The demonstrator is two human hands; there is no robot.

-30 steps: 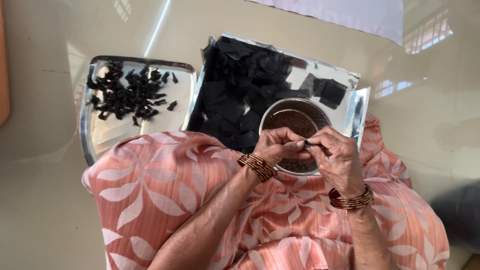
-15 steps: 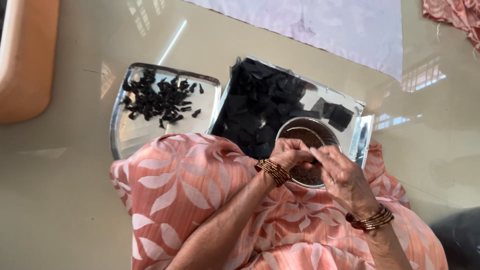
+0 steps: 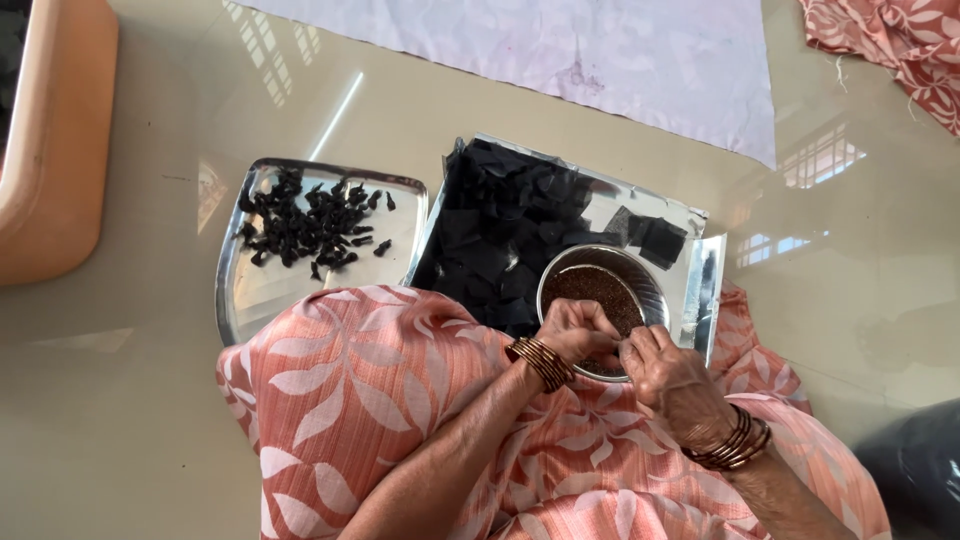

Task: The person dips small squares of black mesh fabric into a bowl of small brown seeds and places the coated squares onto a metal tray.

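Hands meet over our round steel bowl [image 3: 603, 290] of fine brown grains; left hand [image 3: 578, 330] and right hand [image 3: 672, 375] fingers pinched narrow together, contents unclear. Bowl sits on shiny tray [image 3: 700, 285] beside black cloth squares [image 3: 505, 225].

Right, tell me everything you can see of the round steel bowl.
The round steel bowl is small, shiny and metallic, with a thin bright rim. It holds a fill of fine dark brown grains nearly up to the rim. It stands upright on the near right part of the rectangular steel tray, beside the heap of black squares. The left hand and the right hand meet fingertip to fingertip over its near edge, hiding that part.
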